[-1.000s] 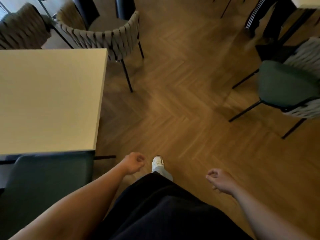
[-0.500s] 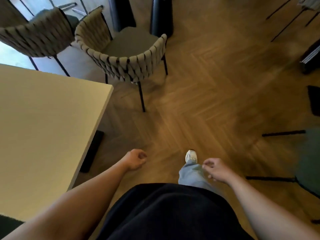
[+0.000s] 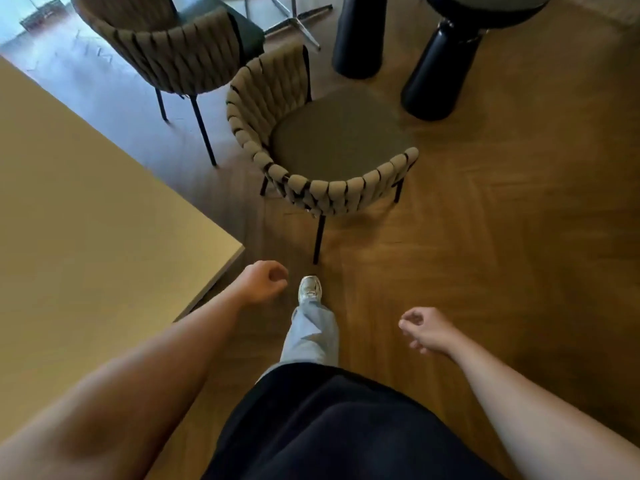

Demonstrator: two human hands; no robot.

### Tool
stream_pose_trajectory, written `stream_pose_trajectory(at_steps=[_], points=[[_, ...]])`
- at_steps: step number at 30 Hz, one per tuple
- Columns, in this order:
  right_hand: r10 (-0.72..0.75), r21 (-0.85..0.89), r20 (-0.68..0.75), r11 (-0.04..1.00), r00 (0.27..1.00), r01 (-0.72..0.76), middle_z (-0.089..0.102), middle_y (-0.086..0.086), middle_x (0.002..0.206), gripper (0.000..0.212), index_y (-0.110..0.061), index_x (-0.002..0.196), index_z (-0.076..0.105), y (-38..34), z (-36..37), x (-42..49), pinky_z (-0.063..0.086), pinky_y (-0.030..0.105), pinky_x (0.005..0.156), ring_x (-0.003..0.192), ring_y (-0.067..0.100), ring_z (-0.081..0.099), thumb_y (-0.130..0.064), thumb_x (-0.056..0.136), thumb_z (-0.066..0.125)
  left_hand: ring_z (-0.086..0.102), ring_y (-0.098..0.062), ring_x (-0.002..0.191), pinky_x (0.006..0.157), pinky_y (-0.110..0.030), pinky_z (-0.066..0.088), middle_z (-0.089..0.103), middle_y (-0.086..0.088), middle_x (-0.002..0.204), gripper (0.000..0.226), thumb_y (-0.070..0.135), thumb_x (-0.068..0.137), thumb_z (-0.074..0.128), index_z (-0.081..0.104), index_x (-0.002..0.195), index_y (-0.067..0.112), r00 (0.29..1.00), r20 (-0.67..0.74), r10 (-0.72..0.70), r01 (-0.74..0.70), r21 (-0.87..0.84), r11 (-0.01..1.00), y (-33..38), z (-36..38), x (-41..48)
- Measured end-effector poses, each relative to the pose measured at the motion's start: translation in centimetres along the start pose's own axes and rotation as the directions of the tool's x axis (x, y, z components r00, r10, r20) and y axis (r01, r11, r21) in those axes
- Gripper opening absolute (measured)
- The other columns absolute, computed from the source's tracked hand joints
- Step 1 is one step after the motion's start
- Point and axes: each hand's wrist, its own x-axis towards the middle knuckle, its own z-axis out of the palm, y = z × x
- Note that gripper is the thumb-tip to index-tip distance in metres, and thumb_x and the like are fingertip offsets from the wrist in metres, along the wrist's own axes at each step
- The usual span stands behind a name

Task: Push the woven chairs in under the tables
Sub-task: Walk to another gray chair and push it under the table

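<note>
Woven chair beside table corner, black pedestals just beyond; left hand and right hand loosely curled, empty.

Seen from the wearer's own head: a loose black top of soft, matte cloth, falling in broad folds. Just above the top, a single wide trouser leg in pale grey-blue fabric, lightly creased, ends at a pale cream trainer. On either side of the top, the forearms are bare down to the left hand and right hand.
</note>
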Motion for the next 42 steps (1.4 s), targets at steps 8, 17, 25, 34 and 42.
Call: stream_pose_trajectory(at_steps=[8, 17, 25, 34, 42], points=[[0.028, 0.249, -0.061, 0.969, 0.998, -0.012, 0.07, 0.01, 0.105, 0.03, -0.011, 0.125, 0.06, -14.7, -5.8, 12.3, 0.057, 0.033, 0.064, 0.081, 0.023, 0.07, -0.027, 0.1, 0.059, 0.065, -0.02, 0.101, 0.084, -0.032, 0.055, 0.068, -0.004, 0.114, 0.03, 0.032, 0.094, 0.064, 0.065, 0.121, 0.019, 0.97, -0.167, 0.176, -0.153, 0.144, 0.978, 4.6, -17.7, 19.1], [0.181, 0.914, 0.123, 0.362, 0.976, -0.182, 0.054, 0.012, 0.136, 0.061, -0.022, 0.147, 0.038, -26.3, -5.9, 23.5, 0.063, 0.048, 0.081, 0.11, 0.036, 0.066, -0.047, 0.096, 0.06, 0.037, -0.03, 0.142, 0.116, -0.052, 0.032, 0.043, -0.003, 0.154, 0.078, 0.075, 0.084, 0.051, 0.041, 0.148, 0.032, 0.982, 0.187, 0.005, -0.13, 0.662, 0.739, 5.1, -24.9, 34.3], [0.545, 0.97, 0.07, 0.159, 0.835, -0.185, 0.056, 0.015, 0.132, 0.063, -0.022, 0.144, 0.038, -29.7, -4.1, 28.0, 0.059, 0.059, 0.087, 0.109, 0.036, 0.062, -0.027, 0.091, 0.071, 0.015, -0.024, 0.153, 0.123, -0.053, 0.0, 0.029, 0.012, 0.161, 0.104, 0.101, 0.061, 0.014, 0.025, 0.15, 0.049, 0.942, 0.336, 0.009, -0.298, 0.823, 0.483, -1.0, -24.7, 36.5], [0.619, 0.917, -0.038, 0.334, 0.784, -0.219, 0.047, 0.015, 0.149, 0.067, -0.015, 0.15, 0.035, -29.3, -5.7, 28.4, 0.053, 0.045, 0.098, 0.128, 0.037, 0.054, -0.028, 0.093, 0.068, 0.025, -0.024, 0.148, 0.123, -0.052, 0.005, 0.042, 0.009, 0.154, 0.106, 0.102, 0.059, 0.008, 0.038, 0.145, 0.047, 0.967, 0.241, 0.078, -0.243, 0.798, 0.551, -1.3, -23.1, 35.1], [0.479, 0.854, -0.133, 0.5, 0.868, -0.145, 0.054, 0.014, 0.144, 0.056, -0.011, 0.142, 0.041, -26.3, -11.6, 29.3, 0.048, 0.049, 0.107, 0.126, 0.033, 0.056, -0.019, 0.093, 0.067, 0.017, -0.027, 0.151, 0.123, -0.05, -0.003, 0.038, 0.009, 0.157, 0.116, 0.103, 0.051, 0.007, 0.034, 0.148, 0.045, 0.993, 0.104, -0.064, -0.025, 0.686, 0.727, 1.6, -16.9, 31.1]])
